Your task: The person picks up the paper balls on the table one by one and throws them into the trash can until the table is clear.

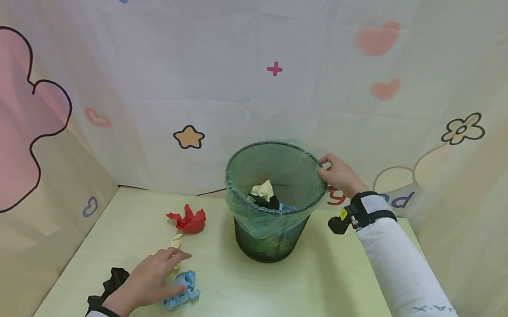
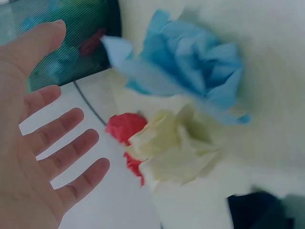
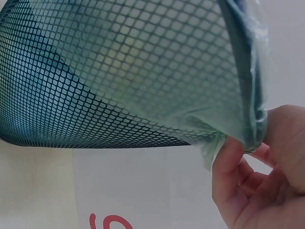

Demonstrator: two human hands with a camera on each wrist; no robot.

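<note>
A mesh trash bin with a green plastic liner stands toward the back of the table. Its rim is pinched on the right side by my right hand, thumb and fingers over the liner edge. Inside lie crumpled cream, black and blue papers. My left hand hovers with spread, relaxed fingers over the loose paper and holds nothing. Beneath and beside it are a blue crumpled paper and a cream crumpled paper. A red crumpled paper lies farther back.
Black crumpled paper lies left of my left hand, partly hidden by the wrist in the head view. A patterned curtain closes off the back and sides of the pale table.
</note>
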